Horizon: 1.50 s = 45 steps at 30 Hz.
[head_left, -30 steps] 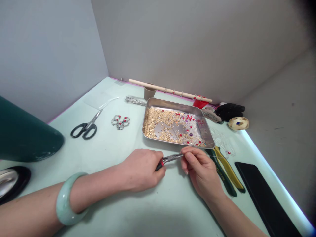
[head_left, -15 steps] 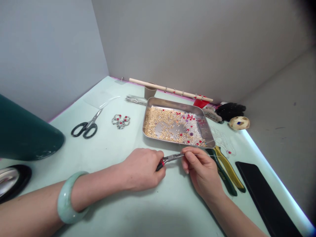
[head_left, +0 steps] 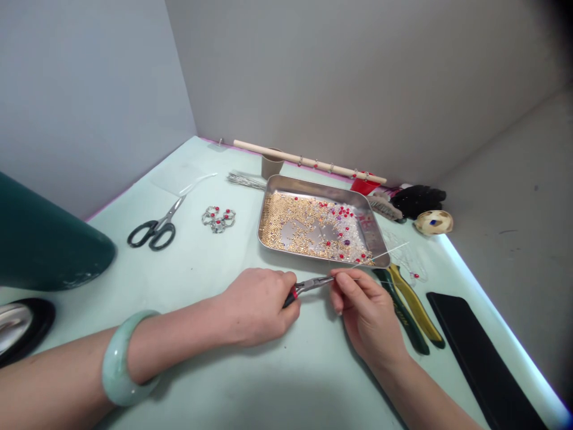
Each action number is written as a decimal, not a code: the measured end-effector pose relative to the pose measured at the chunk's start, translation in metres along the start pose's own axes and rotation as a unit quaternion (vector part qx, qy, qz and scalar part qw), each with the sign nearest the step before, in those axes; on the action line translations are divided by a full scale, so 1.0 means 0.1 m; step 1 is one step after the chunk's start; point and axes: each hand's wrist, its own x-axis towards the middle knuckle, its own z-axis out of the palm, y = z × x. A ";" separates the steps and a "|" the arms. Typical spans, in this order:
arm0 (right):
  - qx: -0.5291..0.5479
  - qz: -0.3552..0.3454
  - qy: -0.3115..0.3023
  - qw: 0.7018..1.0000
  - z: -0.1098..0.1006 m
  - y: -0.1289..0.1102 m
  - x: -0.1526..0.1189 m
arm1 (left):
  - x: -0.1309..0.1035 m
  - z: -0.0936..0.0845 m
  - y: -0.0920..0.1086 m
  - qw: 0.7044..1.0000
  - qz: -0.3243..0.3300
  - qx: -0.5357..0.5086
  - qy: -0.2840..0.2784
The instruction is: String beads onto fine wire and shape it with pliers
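My left hand is closed round the small pliers, whose dark handle with a red band shows at the fingers. The jaws point right and meet the fingertips of my right hand. Those fingers pinch a thin wire, which sticks out to the upper right over the tray's corner; a second fine strand runs right from the fingers. Just beyond my hands is the metal tray with gold, clear, red and purple beads. The piece between jaws and fingertips is too small to make out.
Scissors and beaded loops lie left of the tray. Green-yellow pliers and a black case are at the right. Behind, a wooden stick rests across two cups. A dark green cylinder stands at the left.
The wire end at my right fingers has shifted and now stands out more clearly over the tray's right corner. Both hands keep nearly the same place and hold.
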 end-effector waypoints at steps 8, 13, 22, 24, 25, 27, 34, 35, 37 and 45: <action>0.010 0.001 0.020 1.000 0.02 0.02 -0.02 | -0.01 0.02 0.02 1.000 -0.004 0.023 0.007; 0.007 0.004 0.023 1.000 0.02 0.00 -0.02 | -0.02 0.01 0.03 0.999 0.000 0.033 0.002; 0.005 -0.002 0.028 1.000 0.03 0.01 0.00 | -0.02 0.02 0.00 1.000 0.006 0.018 0.014; 0.004 -0.010 0.040 0.999 0.02 0.00 0.02 | -0.03 0.04 -0.01 1.000 0.008 0.013 0.015; 0.004 -0.015 0.048 0.999 0.02 0.00 0.03 | -0.04 0.04 0.00 1.000 0.013 0.017 0.019; 0.004 -0.022 0.060 0.998 0.00 -0.01 0.05 | -0.05 0.06 0.01 0.998 0.026 0.041 0.034; -0.031 -0.029 0.059 0.997 -0.03 0.00 0.04 | -0.12 0.16 0.10 0.981 0.114 0.131 0.083; -0.036 -0.033 0.055 0.997 -0.02 0.01 0.03 | -0.13 0.18 0.11 0.978 0.126 0.137 0.089; -0.043 -0.043 0.047 0.997 -0.01 0.02 0.02 | -0.16 0.21 0.14 0.974 0.146 0.145 0.093; -0.053 -0.059 0.013 0.997 0.01 0.07 -0.01 | -0.23 -0.01 0.30 0.974 0.165 0.046 0.145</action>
